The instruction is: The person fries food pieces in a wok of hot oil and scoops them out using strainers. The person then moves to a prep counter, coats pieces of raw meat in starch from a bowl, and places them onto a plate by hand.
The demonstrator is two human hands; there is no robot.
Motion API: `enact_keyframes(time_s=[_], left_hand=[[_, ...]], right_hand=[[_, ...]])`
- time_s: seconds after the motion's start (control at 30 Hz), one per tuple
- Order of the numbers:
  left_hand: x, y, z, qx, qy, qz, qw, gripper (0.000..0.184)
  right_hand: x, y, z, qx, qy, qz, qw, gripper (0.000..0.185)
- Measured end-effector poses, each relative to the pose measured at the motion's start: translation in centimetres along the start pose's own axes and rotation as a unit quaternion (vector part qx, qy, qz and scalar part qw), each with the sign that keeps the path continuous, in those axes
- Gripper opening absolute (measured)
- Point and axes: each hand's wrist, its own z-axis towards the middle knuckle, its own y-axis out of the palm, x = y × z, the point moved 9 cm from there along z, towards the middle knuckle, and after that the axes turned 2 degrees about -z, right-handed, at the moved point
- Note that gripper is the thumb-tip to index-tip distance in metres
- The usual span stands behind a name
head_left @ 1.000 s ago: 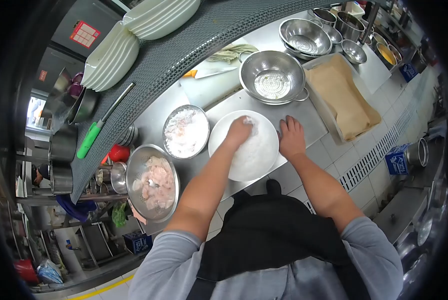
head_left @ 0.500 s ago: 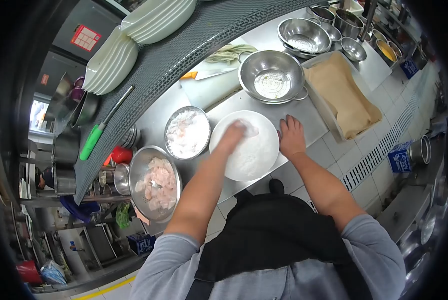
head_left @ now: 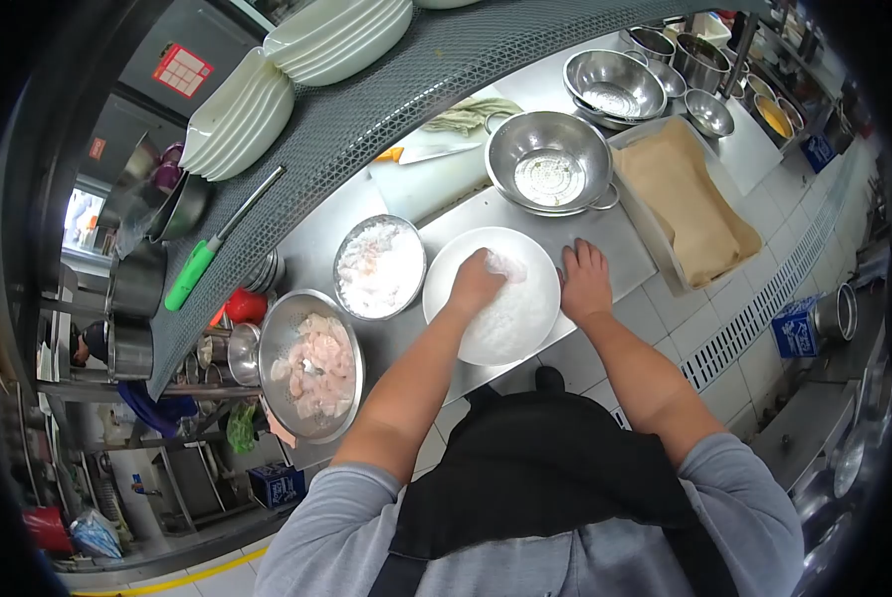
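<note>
Inside a white bowl (head_left: 515, 333) of white powder, my left hand (head_left: 478, 281) has its fingers closed on a pale, powder-coated piece (head_left: 506, 264). My right hand (head_left: 587, 281) lies on the metal counter against the bowl's right side, fingers spread, with the thumb near the rim. Left of the white bowl stands a steel bowl (head_left: 422, 269) with powder-covered pieces (head_left: 374, 267). Lower left, a steel colander (head_left: 278, 343) holds pale pink raw meat pieces (head_left: 324, 368).
A steel colander (head_left: 513, 149) stands behind the white bowl, and a paper-lined tray (head_left: 687, 204) to the right. Above the left counter, a mesh shelf (head_left: 366, 99) carries stacked white dishes (head_left: 242, 119) and a green-handled tool (head_left: 195, 274). A knife (head_left: 436, 149) lies beyond.
My left hand stays in the white bowl, shifting slightly with the powdered piece. My right hand keeps its place beside the bowl. The whole view has shifted slightly.
</note>
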Motion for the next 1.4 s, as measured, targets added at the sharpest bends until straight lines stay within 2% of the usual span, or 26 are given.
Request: enact_keyframes(time_s=[0.03,0.1,0.17,0.23,0.3,0.33,0.37,0.4,0.43,0.47,0.5,0.53,0.57,0.63,0.67,0.73,0.77,0.83,0.87,0.93,1.07,1.13,1.27,1.33,1.37,1.4], left_hand=[[0.6,0.2,-0.1,-0.041,-0.013,-0.074,0.996,0.049],[1.5,-0.2,0.3,-0.024,0.014,-0.085,0.996,0.051],[3.0,-0.5,0.8,-0.032,0.082,-0.139,0.986,0.052],[2.9,-1.1,1.8,-0.045,0.092,-0.150,0.983,0.048],[2.7,-2.8,3.0,0.002,0.103,-0.073,0.992,0.039],[1.9,-4.8,3.5,0.063,0.098,-0.076,0.990,0.030],[1.3,-7.3,3.3,0.061,0.029,-0.100,0.993,0.028],[-0.2,-9.4,4.0,0.105,0.045,-0.117,0.986,0.027],[-1.2,-12.4,3.8,0.184,0.016,-0.023,0.983,0.029],[-5.1,-12.4,5.8,0.173,0.054,0.125,0.975,0.032],[-7.1,-14.4,5.9,0.164,-0.022,0.081,0.983,0.022],[-7.9,-15.8,5.0,0.183,-0.076,0.161,0.967,0.026],[-9.9,-15.4,5.3,0.146,-0.122,0.252,0.949,0.032],[-10.1,-13.7,4.3,0.056,-0.105,0.340,0.933,0.036],[-10.4,-13.4,4.1,0.058,-0.102,0.340,0.933,0.036],[-10.1,-13.9,3.8,0.166,-0.032,0.242,0.955,0.035],[-10.1,-14.2,3.7,0.163,-0.033,0.242,0.956,0.035],[-11.9,-15.0,3.7,0.142,-0.091,0.030,0.985,0.034],[-10.7,-16.0,3.2,0.143,-0.092,0.030,0.985,0.034],[-8.8,-17.1,2.3,0.081,-0.153,0.019,0.985,0.039],[-13.7,-15.9,3.5,0.069,-0.172,-0.029,0.982,0.044],[-15.8,-15.3,4.1,0.108,-0.125,-0.027,0.986,0.050],[-11.5,-14.1,2.3,0.064,-0.151,-0.133,0.977,0.052],[-7.6,-11.5,2.1,0.023,-0.077,-0.218,0.973,0.054],[-3.8,-11.2,0.7,0.021,-0.067,-0.183,0.981,0.054],[-4.6,-8.4,1.7,-0.002,-0.050,-0.197,0.979,0.054]], right_hand=[[0.0,0.1,0.0,0.002,-0.002,0.001,1.000,0.041],[0.0,0.1,0.0,0.005,-0.002,0.004,1.000,0.041],[-0.2,0.1,0.0,0.008,-0.004,0.009,1.000,0.041],[0.0,0.4,0.1,-0.009,0.006,-0.001,1.000,0.041],[-0.1,0.3,0.0,-0.004,-0.001,0.001,1.000,0.042],[-0.1,0.3,0.0,-0.001,0.000,0.001,1.000,0.042],[-0.1,0.4,0.0,0.000,-0.002,0.003,1.000,0.042],[0.0,0.5,0.0,0.002,-0.001,0.003,1.000,0.042],[0.0,0.5,0.0,0.005,0.000,0.003,1.000,0.042],[0.1,0.5,0.0,0.005,0.002,0.004,1.000,0.042],[0.1,0.5,0.1,0.005,0.001,-0.001,1.000,0.041],[0.0,0.4,0.1,0.005,0.001,-0.006,1.000,0.041],[0.0,0.3,0.0,0.005,0.001,-0.006,1.000,0.041],[-0.2,0.0,0.2,0.002,-0.001,-0.008,1.000,0.040],[-0.2,-0.1,0.3,0.005,0.001,-0.009,1.000,0.040],[-0.2,-0.1,0.1,0.008,0.001,-0.001,1.000,0.041],[-0.1,0.1,0.0,0.005,0.002,-0.002,1.000,0.041],[-0.1,0.3,0.0,0.014,-0.007,-0.022,1.000,0.041],[-0.2,0.4,0.0,0.014,-0.008,-0.022,1.000,0.041],[-0.1,0.4,0.1,0.011,-0.006,-0.015,1.000,0.040],[-0.3,0.1,0.0,0.008,-0.003,-0.008,1.000,0.040],[-0.3,0.1,0.1,0.004,-0.001,-0.009,1.000,0.040],[-0.1,0.0,-0.1,0.005,0.002,-0.001,1.000,0.040],[-0.2,-0.1,0.1,-0.001,0.004,-0.008,1.000,0.039],[-0.4,-0.1,0.1,0.000,0.002,-0.008,1.000,0.039],[-0.5,-0.2,0.2,0.001,0.002,-0.006,1.000,0.040]])
